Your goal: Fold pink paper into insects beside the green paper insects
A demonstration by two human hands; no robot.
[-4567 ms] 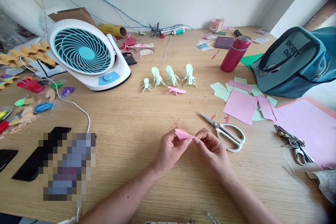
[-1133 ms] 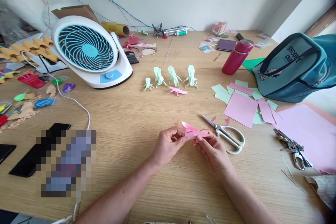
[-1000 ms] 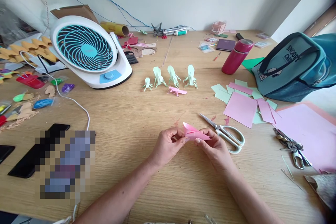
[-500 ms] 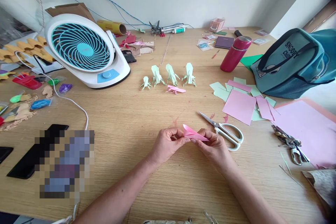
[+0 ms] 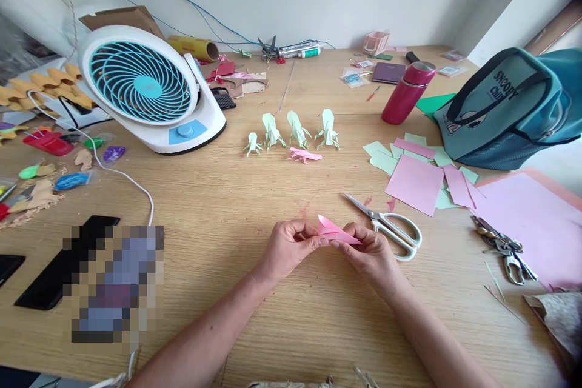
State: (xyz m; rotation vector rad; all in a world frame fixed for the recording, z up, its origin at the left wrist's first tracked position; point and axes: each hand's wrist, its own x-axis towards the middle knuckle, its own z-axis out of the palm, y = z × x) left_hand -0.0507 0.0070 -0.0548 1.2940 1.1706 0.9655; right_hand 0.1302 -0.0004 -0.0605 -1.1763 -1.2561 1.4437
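A small piece of folded pink paper [image 5: 335, 233] is pinched between both hands above the wooden table. My left hand [image 5: 291, 245] grips its left end between thumb and fingers. My right hand [image 5: 370, 251] holds its right side, thumb on the near face. One pointed flap stands up at the paper's upper left. Just right of my right hand lie scissors [image 5: 400, 231] with white handles, blades pointing up and left. Beyond the hands stand several pale green origami insects [image 5: 297, 128], with a pink origami insect [image 5: 305, 156] in front of them.
Pink and green paper sheets [image 5: 416, 185], keys [image 5: 504, 248] and a teal bag [image 5: 504, 109] are on the right. A magenta bottle [image 5: 407, 94] stands behind the sheets. At left are a white fan [image 5: 195, 127], its cable and a black phone-like slab [image 5: 50, 285].
Both hands keep their grip on the folded pink paper, with hardly any movement. The view has shifted very slightly.
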